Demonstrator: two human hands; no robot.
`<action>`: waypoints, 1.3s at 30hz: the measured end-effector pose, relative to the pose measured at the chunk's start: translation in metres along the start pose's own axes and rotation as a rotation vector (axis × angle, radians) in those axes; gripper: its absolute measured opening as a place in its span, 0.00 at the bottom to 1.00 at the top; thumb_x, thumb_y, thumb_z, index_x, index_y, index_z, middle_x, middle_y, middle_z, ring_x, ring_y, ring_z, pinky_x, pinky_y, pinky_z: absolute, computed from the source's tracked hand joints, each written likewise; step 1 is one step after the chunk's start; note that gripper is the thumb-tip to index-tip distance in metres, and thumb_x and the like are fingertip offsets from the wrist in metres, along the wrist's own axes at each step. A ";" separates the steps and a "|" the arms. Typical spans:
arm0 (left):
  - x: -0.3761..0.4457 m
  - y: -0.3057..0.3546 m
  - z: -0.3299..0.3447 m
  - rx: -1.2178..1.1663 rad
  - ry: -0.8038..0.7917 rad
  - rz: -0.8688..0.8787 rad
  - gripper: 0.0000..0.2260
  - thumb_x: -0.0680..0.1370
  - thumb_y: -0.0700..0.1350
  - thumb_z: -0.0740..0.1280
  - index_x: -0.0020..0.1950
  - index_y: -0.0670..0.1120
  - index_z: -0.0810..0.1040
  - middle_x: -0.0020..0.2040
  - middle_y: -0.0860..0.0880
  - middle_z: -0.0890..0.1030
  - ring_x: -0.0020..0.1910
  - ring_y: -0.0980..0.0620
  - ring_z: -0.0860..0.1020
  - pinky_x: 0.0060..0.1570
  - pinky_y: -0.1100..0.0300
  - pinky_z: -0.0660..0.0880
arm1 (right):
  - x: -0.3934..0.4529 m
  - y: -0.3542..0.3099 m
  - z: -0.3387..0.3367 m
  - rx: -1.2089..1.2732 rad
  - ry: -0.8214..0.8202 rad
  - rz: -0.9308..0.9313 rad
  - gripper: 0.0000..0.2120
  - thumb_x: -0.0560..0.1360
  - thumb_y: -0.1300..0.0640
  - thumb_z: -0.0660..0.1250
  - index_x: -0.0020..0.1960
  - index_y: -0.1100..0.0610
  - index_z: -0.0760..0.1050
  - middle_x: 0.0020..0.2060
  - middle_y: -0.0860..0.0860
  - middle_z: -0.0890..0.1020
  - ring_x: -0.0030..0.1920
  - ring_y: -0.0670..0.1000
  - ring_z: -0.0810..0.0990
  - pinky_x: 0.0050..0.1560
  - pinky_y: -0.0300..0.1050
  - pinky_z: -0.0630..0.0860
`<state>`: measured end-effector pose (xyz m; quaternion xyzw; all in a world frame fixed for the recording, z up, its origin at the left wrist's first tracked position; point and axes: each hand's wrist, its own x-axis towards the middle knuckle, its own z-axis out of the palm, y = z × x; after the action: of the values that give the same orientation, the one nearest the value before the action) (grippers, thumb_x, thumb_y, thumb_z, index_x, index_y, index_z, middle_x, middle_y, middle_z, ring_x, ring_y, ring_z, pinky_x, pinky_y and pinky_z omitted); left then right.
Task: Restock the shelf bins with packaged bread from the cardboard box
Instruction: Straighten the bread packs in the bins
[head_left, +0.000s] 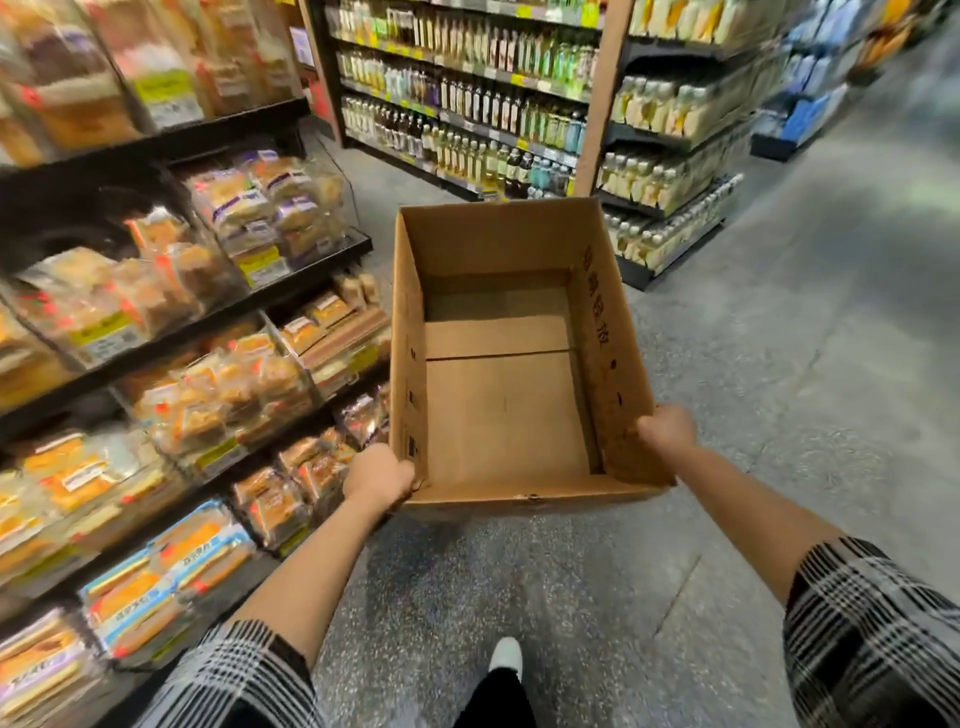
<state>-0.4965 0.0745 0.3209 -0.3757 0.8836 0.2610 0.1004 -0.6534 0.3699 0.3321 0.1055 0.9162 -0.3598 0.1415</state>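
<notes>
An open brown cardboard box (506, 415) hangs in front of me above the floor, and nothing lies inside it. My left hand (378, 477) grips its near left corner. My right hand (666, 428) grips the near end of its right wall. To the left stand black shelves with clear bins (244, 291) full of packaged bread (254, 208) in several rows.
Grey speckled floor (779, 364) stretches ahead and to the right as an open aisle. Shelves of bottles (467, 104) stand beyond the box, with more bottle shelving (675, 156) at the right of them. My foot in a white shoe (506, 657) shows below.
</notes>
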 end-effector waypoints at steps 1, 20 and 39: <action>0.016 0.012 0.001 -0.016 -0.004 -0.003 0.08 0.78 0.45 0.63 0.50 0.41 0.77 0.43 0.46 0.76 0.42 0.48 0.75 0.41 0.58 0.73 | 0.018 -0.007 -0.003 -0.017 0.012 -0.004 0.07 0.75 0.66 0.62 0.46 0.68 0.78 0.40 0.60 0.77 0.44 0.60 0.78 0.35 0.43 0.69; 0.239 0.219 0.033 -0.131 -0.035 -0.079 0.10 0.77 0.46 0.65 0.50 0.38 0.79 0.42 0.45 0.80 0.37 0.47 0.78 0.45 0.56 0.79 | 0.336 -0.106 -0.051 -0.180 -0.068 -0.051 0.02 0.74 0.64 0.64 0.42 0.61 0.75 0.33 0.54 0.75 0.35 0.52 0.74 0.34 0.45 0.72; 0.375 0.328 0.060 -0.243 0.040 -0.465 0.08 0.78 0.47 0.64 0.42 0.43 0.75 0.40 0.46 0.79 0.41 0.47 0.80 0.44 0.54 0.80 | 0.592 -0.221 0.006 -0.346 -0.339 -0.276 0.02 0.73 0.66 0.65 0.42 0.64 0.75 0.30 0.54 0.75 0.33 0.53 0.74 0.31 0.44 0.70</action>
<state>-0.9937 0.0682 0.2569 -0.5832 0.7373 0.3277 0.0944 -1.2725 0.2609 0.2690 -0.1077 0.9331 -0.2263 0.2581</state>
